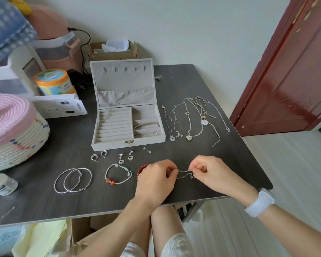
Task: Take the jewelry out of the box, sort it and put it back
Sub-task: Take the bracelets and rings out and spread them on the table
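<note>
The grey jewelry box [126,143] stands open mid-table, with two silver bangles [146,125] in its right compartments. Several necklaces [189,117] lie in a row to its right. In front of the box lie small earrings [125,156], two large silver hoops [72,179], a braided bracelet with red beads [118,176] and a red bead bracelet [142,168] partly hidden by my left hand [156,179]. My left hand and my right hand [209,171] each pinch one end of a thin silver chain [184,173] just above the table.
A pink-lidded woven basket [13,130], an orange jar [53,81], a white carton [59,106] and a small bottle [3,183] crowd the table's left side. A cardboard tissue box [113,51] stands behind the jewelry box. A red door [289,71] is at right.
</note>
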Tool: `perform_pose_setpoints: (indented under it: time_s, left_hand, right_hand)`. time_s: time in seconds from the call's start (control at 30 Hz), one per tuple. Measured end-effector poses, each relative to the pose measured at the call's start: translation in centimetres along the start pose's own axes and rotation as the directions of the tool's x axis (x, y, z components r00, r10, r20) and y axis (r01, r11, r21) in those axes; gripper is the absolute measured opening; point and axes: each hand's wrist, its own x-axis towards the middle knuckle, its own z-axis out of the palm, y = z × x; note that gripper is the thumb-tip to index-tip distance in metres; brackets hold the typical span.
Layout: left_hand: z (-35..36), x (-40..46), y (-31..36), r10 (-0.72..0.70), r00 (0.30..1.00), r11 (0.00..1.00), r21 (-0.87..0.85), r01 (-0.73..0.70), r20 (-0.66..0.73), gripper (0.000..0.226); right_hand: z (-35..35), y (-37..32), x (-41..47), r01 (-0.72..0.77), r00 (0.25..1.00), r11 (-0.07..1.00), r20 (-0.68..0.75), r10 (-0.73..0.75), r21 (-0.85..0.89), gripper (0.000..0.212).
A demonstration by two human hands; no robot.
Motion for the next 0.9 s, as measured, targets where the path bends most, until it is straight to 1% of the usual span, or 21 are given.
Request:
perform_pose_setpoints:
  time_s: [0.1, 0.2, 0.33, 0.4, 0.47, 0.53, 0.57, 0.7, 0.8, 0.9]
  left_hand:
    - [0.6, 0.9, 0.3, 0.035, 0.999, 0.995, 0.096, -0.033, -0.023, 0.017]
    - [0.9, 2.2, 0.4, 0.041, 0.999, 0.986, 0.166, -0.037, -0.025, 0.018]
    - [1.4, 3.4, -0.2, 0.111, 0.992, 0.963, 0.253, -0.093, -0.060, 0.025]
    - [1.3, 3.3, -0.8, 0.249, 0.964, 0.938, 0.270, -0.216, -0.092, 0.021]
    - [1.4, 2.8, -1.8, 0.403, 0.909, 0.885, 0.299, -0.357, -0.108, 0.018]
    - [1.6, 2.3, -2.6, 0.489, 0.870, 0.831, 0.334, -0.446, -0.056, 0.025]
    - [1.6, 2.0, -2.7, 0.492, 0.870, 0.823, 0.343, -0.453, -0.032, 0.028]
    - [1.4, 1.4, -3.0, 0.403, 0.915, 0.847, 0.369, -0.383, 0.027, 0.034]
    - [1.1, 1.1, -3.0, 0.421, 0.906, 0.843, 0.349, -0.410, 0.047, 0.034]
    - [0.9, 1.0, -3.2, 0.432, 0.899, 0.839, 0.335, -0.428, 0.066, 0.034]
  right_hand:
    - [0.4, 0.4, 1.1, -0.004, 0.998, 0.995, -0.061, -0.002, -0.101, 0.016]
    - [0.2, 0.7, 2.2, 0.013, 0.994, 0.987, -0.102, -0.029, -0.157, 0.018]
    - [0.2, 1.0, 2.6, 0.031, 0.981, 0.967, -0.176, -0.078, -0.251, 0.017]
    - [0.3, 1.2, 1.9, 0.053, 0.960, 0.951, -0.246, -0.133, -0.305, 0.013]
    - [0.6, 1.3, 1.0, 0.101, 0.932, 0.933, -0.295, -0.210, -0.346, 0.008]
    - [1.1, 1.6, 0.6, 0.128, 0.917, 0.918, -0.309, -0.254, -0.376, 0.004]
    - [1.4, 1.7, 0.5, 0.115, 0.917, 0.915, -0.314, -0.248, -0.386, 0.006]
    - [2.0, 2.1, 0.3, 0.060, 0.940, 0.906, -0.282, -0.193, -0.420, 0.023]
    - [1.3, 2.0, -0.1, 0.063, 0.967, 0.904, -0.198, -0.161, -0.424, 0.034]
    - [0.8, 1.8, -0.2, 0.081, 0.977, 0.908, -0.149, -0.155, -0.412, 0.035]
